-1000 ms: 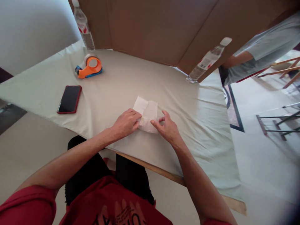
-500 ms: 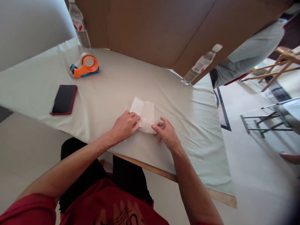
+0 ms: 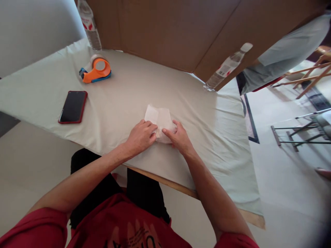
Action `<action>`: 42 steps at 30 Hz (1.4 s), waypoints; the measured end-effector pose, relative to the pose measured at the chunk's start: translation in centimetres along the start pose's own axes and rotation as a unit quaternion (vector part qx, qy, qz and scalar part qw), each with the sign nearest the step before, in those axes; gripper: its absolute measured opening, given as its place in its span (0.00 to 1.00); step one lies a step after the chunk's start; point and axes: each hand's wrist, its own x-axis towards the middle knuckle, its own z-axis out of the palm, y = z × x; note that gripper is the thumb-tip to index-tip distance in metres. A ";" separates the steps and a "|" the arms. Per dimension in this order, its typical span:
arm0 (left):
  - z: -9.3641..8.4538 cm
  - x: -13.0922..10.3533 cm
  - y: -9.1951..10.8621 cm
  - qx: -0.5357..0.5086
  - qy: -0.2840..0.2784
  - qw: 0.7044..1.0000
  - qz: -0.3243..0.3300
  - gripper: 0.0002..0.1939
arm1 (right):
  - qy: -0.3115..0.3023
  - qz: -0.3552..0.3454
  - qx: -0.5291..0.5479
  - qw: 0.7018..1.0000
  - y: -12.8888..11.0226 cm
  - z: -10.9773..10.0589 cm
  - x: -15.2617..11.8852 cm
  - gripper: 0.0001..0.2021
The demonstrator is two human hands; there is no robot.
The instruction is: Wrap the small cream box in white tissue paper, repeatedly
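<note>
Sheet [image 3: 164, 116] first: white and creased, it lies on the cloth [image 3: 124, 89] near the table's front edge [image 3: 165, 182], between the two hands. We see its paler flap pointing to eleven o'clock, and a glossier, crumpled part towards six.

At its eight o'clock corner is the left hand [image 3: 141, 136], back up, fingers curled and thumb drawn in close; we read this as a narrow pinch on the sheet's edge. At four o'clock is the right hand [image 3: 181, 137], its thumb laid on top of the sheet and its forefinger bent round the right side, with a modest gap between them. The other fingers are mostly hidden there, so we cannot tell how firmly it grips.

Taking the sheet as our clock's centre, we find the phone [image 3: 73, 107] lying just past nine, dark screen up in a red case. The orange and blue tape dispenser [image 3: 97, 73] rests between ten and eleven. One bottle [image 3: 89, 26] stands at eleven and a second bottle [image 3: 226, 69] between one and two, both beside the tall cardboard [image 3: 168, 31] that spans twelve. Beyond the cardboard, towards two, we see another person's grey clothing [image 3: 289, 51].
</note>
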 end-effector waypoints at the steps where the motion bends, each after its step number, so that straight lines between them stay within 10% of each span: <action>1: -0.1 0.0 0.1 0.006 0.000 1.000 0.000 0.12 | -0.003 -0.003 0.010 1.000 0.0 0.2 0.2 0.42; 13: -0.3 -0.1 0.2 0.020 0.013 1.000 0.017 0.10 | 0.024 -0.087 -0.097 0.991 -0.9 1.1 -0.1 0.41; 27: -0.3 0.4 -0.2 -0.024 -0.041 0.999 0.004 0.10 | -0.030 -0.021 0.129 0.991 -3.3 1.9 -0.9 0.48; 37: 1.2 -1.3 -1.1 -0.234 0.086 0.968 -0.018 0.25 | -0.108 -0.079 0.125 0.983 -3.0 1.6 -2.3 0.40; 42: 1.2 -1.7 -0.3 -0.295 0.149 0.935 -0.131 0.11 | -0.100 -0.145 0.041 0.984 -2.4 1.8 -2.5 0.36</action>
